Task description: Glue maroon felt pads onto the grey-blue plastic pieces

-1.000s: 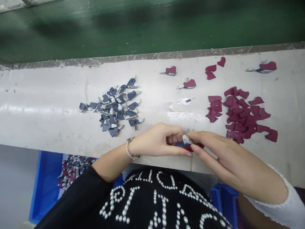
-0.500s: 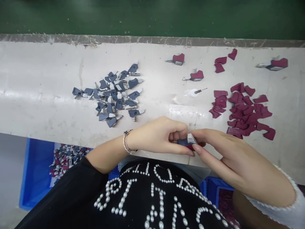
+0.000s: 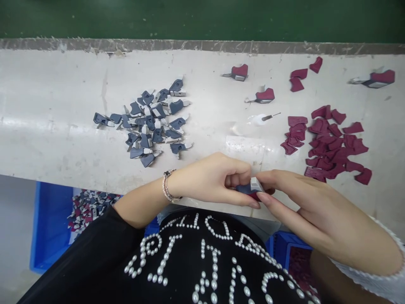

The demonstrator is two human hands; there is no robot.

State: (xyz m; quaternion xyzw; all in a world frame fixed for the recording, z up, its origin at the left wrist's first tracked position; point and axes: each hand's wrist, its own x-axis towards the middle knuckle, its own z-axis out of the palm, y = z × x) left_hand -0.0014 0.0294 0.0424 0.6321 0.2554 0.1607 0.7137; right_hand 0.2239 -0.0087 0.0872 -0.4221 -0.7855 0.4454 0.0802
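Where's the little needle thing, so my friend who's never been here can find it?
On the white worktable, look between the blue-grey pile and the maroon pile. Just below a maroon-topped piece lies a small dark nozzle with a thin needle. Unlike that piece, it has no maroon, and its needle points right.

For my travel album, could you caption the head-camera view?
Left hand and right hand hold a small navy, white and maroon plastic piece above a pale worktable.

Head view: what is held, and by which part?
A blue-grey, white and maroon piece: left hand at its blue-grey end, right hand at its white end.
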